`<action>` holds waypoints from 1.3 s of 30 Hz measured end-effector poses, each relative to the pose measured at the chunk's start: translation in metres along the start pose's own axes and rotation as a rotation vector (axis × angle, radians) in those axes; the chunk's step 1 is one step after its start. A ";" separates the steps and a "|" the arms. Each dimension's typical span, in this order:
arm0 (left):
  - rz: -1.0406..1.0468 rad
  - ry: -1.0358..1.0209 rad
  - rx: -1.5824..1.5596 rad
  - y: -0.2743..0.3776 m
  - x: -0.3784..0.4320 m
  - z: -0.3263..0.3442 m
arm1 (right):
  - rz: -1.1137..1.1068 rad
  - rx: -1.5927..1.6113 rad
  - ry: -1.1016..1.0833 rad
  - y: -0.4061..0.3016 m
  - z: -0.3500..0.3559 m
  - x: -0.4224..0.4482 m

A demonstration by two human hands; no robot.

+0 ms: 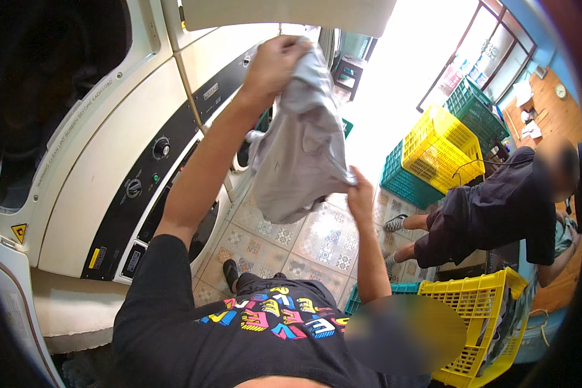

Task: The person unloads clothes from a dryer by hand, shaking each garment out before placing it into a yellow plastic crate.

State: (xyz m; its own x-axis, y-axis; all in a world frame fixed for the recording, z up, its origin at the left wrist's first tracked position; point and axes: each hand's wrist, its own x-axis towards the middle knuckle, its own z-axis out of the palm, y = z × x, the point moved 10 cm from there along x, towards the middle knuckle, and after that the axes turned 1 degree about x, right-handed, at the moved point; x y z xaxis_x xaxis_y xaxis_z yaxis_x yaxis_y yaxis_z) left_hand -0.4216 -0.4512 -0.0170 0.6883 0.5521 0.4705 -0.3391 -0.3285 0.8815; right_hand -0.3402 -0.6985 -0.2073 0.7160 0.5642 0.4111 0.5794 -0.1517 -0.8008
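A light grey cloth garment (300, 150) hangs in the air in front of me, creased, between my two hands. My left hand (279, 63) is raised and grips its upper end near the open panel overhead. Lower and to the right, my right hand (360, 189) pinches another edge of the cloth at its side. The exact kind of garment cannot be told. Beneath it shows the patterned tile floor.
Stacked dryers with a dark control panel (145, 179) line the left. At the right stand a yellow plastic crate (441, 145), green crates and another yellow crate (465, 305) holding cloth. A person (490, 208) in dark clothes stands at a wooden table (557, 116).
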 end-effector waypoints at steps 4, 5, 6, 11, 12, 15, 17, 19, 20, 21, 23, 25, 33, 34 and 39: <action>-0.175 0.193 -0.142 -0.038 -0.003 -0.079 | -0.052 -0.051 0.183 -0.016 -0.087 0.039; -0.188 0.175 -0.177 -0.043 -0.004 -0.088 | -0.107 0.014 0.173 -0.028 -0.096 0.047; -0.227 0.172 -0.223 -0.052 -0.007 -0.092 | -0.105 0.022 0.147 -0.036 -0.100 0.052; -0.228 0.192 -0.190 -0.055 -0.020 -0.103 | -0.165 0.112 0.093 -0.075 -0.104 0.067; -0.221 0.190 -0.203 -0.055 -0.021 -0.102 | -0.156 0.095 0.083 -0.077 -0.103 0.068; -0.207 0.181 -0.250 -0.055 -0.022 -0.102 | -0.196 0.063 0.075 -0.088 -0.109 0.069; -0.195 0.154 -0.264 -0.053 -0.021 -0.099 | -0.195 0.126 0.044 -0.094 -0.112 0.069; -0.139 0.220 0.076 -0.044 -0.026 -0.102 | -0.157 0.182 -0.049 -0.103 -0.106 0.068; -0.100 0.252 0.240 -0.035 -0.029 -0.099 | -0.126 0.202 -0.129 -0.109 -0.097 0.067; 0.071 0.263 0.479 -0.013 -0.032 -0.087 | -0.042 0.214 -0.181 -0.109 -0.089 0.067; 0.347 0.286 0.940 0.019 -0.054 -0.041 | -0.128 0.008 -0.307 -0.129 -0.068 0.064; 0.459 -0.242 0.512 0.016 -0.086 0.040 | -0.230 -0.044 -0.436 -0.141 -0.043 0.059; -0.249 -0.521 -0.051 -0.050 -0.132 0.107 | 0.182 0.632 -0.547 -0.044 -0.012 0.007; -0.298 -0.482 -0.184 -0.054 -0.132 0.101 | 0.105 0.426 -0.687 -0.036 0.002 -0.016; -0.473 -0.251 -0.481 -0.079 -0.141 0.055 | 0.299 0.414 -0.644 0.030 0.008 -0.089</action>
State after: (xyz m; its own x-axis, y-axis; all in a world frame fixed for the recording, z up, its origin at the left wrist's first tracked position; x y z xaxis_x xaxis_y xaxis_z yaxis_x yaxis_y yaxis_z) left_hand -0.4572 -0.5454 -0.1549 0.9385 0.3397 0.0620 -0.1734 0.3082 0.9354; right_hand -0.3897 -0.7470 -0.2712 0.3807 0.9217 -0.0746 0.1187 -0.1287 -0.9845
